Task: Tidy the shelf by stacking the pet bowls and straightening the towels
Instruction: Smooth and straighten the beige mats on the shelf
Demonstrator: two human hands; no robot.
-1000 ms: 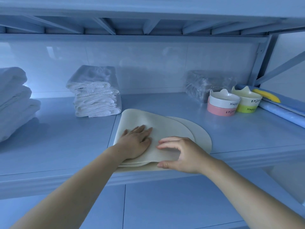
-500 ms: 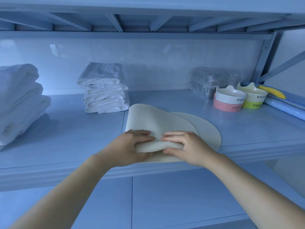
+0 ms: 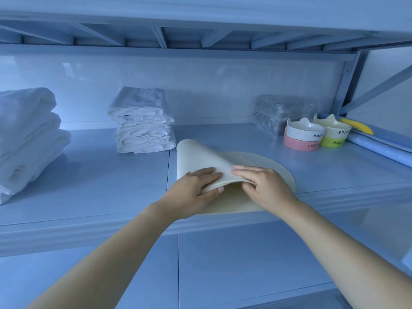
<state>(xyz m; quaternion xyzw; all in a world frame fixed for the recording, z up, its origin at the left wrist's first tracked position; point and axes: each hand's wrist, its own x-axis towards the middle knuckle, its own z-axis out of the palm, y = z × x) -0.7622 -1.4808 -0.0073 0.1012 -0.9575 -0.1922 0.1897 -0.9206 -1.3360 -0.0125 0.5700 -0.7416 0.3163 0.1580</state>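
A cream round mat [image 3: 276,168] lies at the front of the shelf [image 3: 89,181], with its left part folded up and over. My left hand [image 3: 196,188] grips the near edge of that fold, thumb underneath. My right hand [image 3: 265,186] pinches the same edge just to the right. At the back right stand two stacks of pet bowls: white on pink [image 3: 304,134] and cream on green [image 3: 333,131]. A stack of folded white towels [image 3: 142,126] sits at the back centre. A bigger towel pile [image 3: 26,134] is at the far left.
A plastic-wrapped dark bundle [image 3: 278,112] stands behind the bowls. Blue rolled sheets [image 3: 379,146] with a yellow object [image 3: 356,126] on top lie along the right end. The upper shelf's underside [image 3: 200,32] hangs low overhead. A diagonal brace [image 3: 379,88] crosses the right side.
Both hands went from pressing flat on the folded mat to gripping its near edge and lifting it. The fold now arches higher off the shelf.
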